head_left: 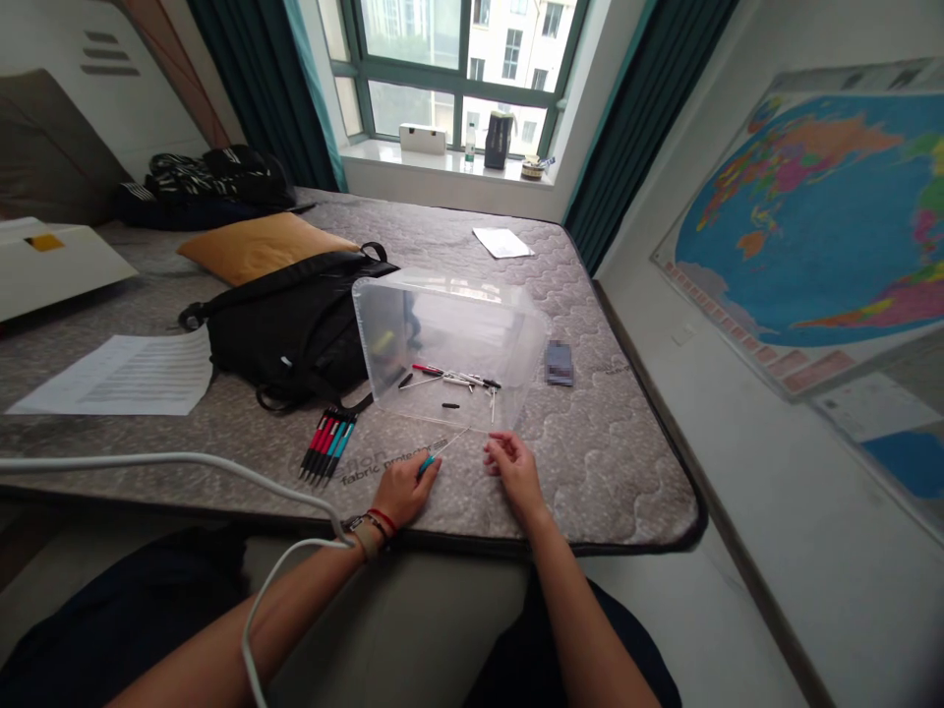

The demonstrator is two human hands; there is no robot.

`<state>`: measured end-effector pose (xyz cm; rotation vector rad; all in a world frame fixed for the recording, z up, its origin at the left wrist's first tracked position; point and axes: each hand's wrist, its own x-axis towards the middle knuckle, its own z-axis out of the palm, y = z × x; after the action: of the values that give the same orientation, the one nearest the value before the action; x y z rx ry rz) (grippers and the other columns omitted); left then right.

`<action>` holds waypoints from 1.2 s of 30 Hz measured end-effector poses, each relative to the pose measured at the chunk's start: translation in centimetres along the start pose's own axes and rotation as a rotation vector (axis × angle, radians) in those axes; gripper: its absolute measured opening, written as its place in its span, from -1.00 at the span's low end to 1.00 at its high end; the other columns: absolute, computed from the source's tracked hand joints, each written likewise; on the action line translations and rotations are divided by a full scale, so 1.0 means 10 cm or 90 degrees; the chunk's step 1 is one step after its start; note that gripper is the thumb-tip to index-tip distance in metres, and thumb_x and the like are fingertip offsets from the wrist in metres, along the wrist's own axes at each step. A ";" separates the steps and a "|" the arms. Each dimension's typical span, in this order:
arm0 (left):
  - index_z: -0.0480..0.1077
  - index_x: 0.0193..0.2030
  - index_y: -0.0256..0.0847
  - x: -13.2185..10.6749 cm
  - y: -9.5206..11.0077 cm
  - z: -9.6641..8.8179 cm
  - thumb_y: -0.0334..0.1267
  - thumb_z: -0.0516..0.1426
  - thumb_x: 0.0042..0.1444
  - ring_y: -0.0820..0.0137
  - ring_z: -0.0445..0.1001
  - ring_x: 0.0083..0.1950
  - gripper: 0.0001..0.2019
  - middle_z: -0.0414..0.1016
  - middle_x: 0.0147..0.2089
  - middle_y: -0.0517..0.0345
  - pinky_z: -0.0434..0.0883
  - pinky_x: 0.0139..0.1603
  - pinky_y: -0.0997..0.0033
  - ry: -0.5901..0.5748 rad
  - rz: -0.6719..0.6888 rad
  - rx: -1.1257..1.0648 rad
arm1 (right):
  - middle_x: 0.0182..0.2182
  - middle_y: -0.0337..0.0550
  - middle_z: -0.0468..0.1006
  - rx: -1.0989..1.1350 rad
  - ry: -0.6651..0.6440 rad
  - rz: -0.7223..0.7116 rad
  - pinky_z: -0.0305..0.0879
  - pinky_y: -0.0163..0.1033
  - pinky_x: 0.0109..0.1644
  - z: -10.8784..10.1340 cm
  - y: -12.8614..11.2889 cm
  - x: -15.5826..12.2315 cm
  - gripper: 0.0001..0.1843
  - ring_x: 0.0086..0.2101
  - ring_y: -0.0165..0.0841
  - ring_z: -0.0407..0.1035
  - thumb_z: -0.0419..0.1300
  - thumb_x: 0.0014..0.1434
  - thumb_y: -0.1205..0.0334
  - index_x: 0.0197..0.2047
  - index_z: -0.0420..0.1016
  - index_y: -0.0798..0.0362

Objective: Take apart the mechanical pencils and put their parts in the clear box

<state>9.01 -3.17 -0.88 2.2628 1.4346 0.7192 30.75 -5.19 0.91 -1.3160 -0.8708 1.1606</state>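
My left hand (404, 490) is shut on a teal-gripped pen (429, 465), whose slim clear end points up and to the right toward the box. My right hand (514, 469) rests on the mattress at the front edge of a clear plastic box (451, 334), with its fingers drawn loosely together; I cannot tell whether they hold anything. Inside the box lie several loose pens and pen parts (451, 380), in red, black and white. A neat row of red and teal pens (328, 446) lies on the mattress to the left of my hands.
A grey quilted mattress (605, 462) bears everything, and its front edge runs just below my hands. A black bag (287, 329), printed sheets (125, 376) and a yellow cushion (258, 246) lie to the left. A white cable (221, 470) crosses my left forearm.
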 end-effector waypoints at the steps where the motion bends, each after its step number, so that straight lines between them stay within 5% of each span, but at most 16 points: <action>1: 0.31 -0.41 -0.14 -0.01 0.01 0.00 -0.04 -0.06 0.34 0.37 0.41 -0.46 -0.65 0.39 -0.55 0.20 0.15 -0.40 0.41 -0.009 0.013 0.015 | -0.37 -0.16 0.53 -0.007 -0.046 0.016 0.29 -0.38 -0.51 0.03 0.01 -0.02 -0.58 -0.48 -0.42 0.40 0.28 0.08 -0.07 -0.15 0.44 0.08; 4: 0.31 -0.42 -0.13 -0.03 0.03 0.00 -0.02 -0.05 0.33 0.36 0.41 -0.46 -0.64 0.40 -0.53 0.18 0.14 -0.42 0.41 -0.039 0.055 0.067 | -0.47 -0.20 0.51 -0.004 -0.140 0.028 0.23 -0.38 -0.56 0.15 0.03 -0.09 -0.62 -0.56 -0.44 0.34 0.26 0.10 -0.11 -0.30 0.47 0.08; 12: 0.36 -0.39 -0.12 -0.04 0.08 -0.03 -0.02 -0.05 0.34 0.34 0.44 -0.43 -0.64 0.46 -0.49 0.15 0.21 -0.41 0.40 -0.079 0.127 0.106 | -0.49 -0.22 0.51 0.020 -0.107 0.006 0.21 -0.38 -0.60 0.23 0.05 -0.12 -0.64 -0.57 -0.43 0.34 0.29 0.08 -0.08 -0.27 0.49 0.07; 19: 0.43 0.06 -0.09 -0.06 0.11 -0.04 -0.17 -0.04 0.35 0.32 0.56 -0.21 -0.71 0.59 -0.17 0.04 0.40 -0.21 0.41 -0.079 0.183 0.044 | -0.54 -0.21 0.55 -0.020 -0.195 0.019 0.30 -0.34 -0.53 0.27 0.09 -0.17 -0.64 -0.55 -0.40 0.38 0.35 0.02 -0.06 -0.31 0.55 0.08; 23: 0.36 0.17 -0.09 -0.07 0.07 -0.01 -0.22 -0.07 0.36 0.33 0.55 -0.22 -0.66 0.58 -0.14 0.03 0.42 -0.21 0.40 -0.069 0.195 0.064 | -0.52 -0.20 0.56 0.016 -0.182 0.017 0.32 -0.33 -0.49 0.28 0.10 -0.18 -0.65 -0.53 -0.40 0.40 0.38 -0.01 -0.03 -0.29 0.58 0.08; 27: 0.43 0.03 -0.10 -0.07 0.05 0.00 -0.24 -0.08 0.36 0.34 0.55 -0.23 -0.71 0.57 -0.17 0.06 0.41 -0.22 0.41 -0.067 0.187 0.071 | -0.51 -0.18 0.56 0.028 -0.172 0.023 0.30 -0.34 -0.50 0.26 0.08 -0.16 -0.67 -0.52 -0.39 0.40 0.38 -0.01 -0.01 -0.31 0.60 0.09; 32: 0.40 -0.08 -0.14 -0.06 0.03 0.02 -0.20 -0.09 0.38 0.31 0.56 -0.22 -0.74 0.56 -0.23 0.07 0.40 -0.18 0.38 -0.032 0.121 0.051 | -0.53 -0.25 0.47 0.069 -0.003 -0.024 0.21 -0.39 -0.54 0.04 -0.02 -0.04 -0.66 -0.56 -0.46 0.30 0.26 0.13 -0.07 -0.29 0.53 0.07; 34: 0.38 -0.09 -0.15 -0.05 0.01 0.04 -0.19 -0.11 0.39 0.30 0.56 -0.22 -0.74 0.56 -0.25 0.07 0.40 -0.18 0.37 -0.016 0.090 0.030 | -0.60 -0.32 0.39 0.011 -0.079 -0.006 0.12 -0.41 -0.59 -0.08 -0.06 -0.03 -0.64 -0.63 -0.51 0.20 0.18 0.20 -0.09 -0.33 0.50 0.07; 36: 0.35 -0.07 -0.15 -0.04 -0.01 0.05 -0.18 -0.13 0.39 0.29 0.56 -0.24 -0.74 0.55 -0.26 0.07 0.40 -0.20 0.37 -0.004 0.056 0.009 | -0.65 -0.34 0.36 -0.115 -0.293 0.047 0.05 -0.43 -0.62 -0.15 -0.07 -0.06 -0.64 -0.67 -0.53 0.14 0.20 0.19 -0.07 -0.40 0.51 0.08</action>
<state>9.09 -3.56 -1.40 2.3494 1.3474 0.7297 32.13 -6.04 1.57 -1.2499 -1.2933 1.5031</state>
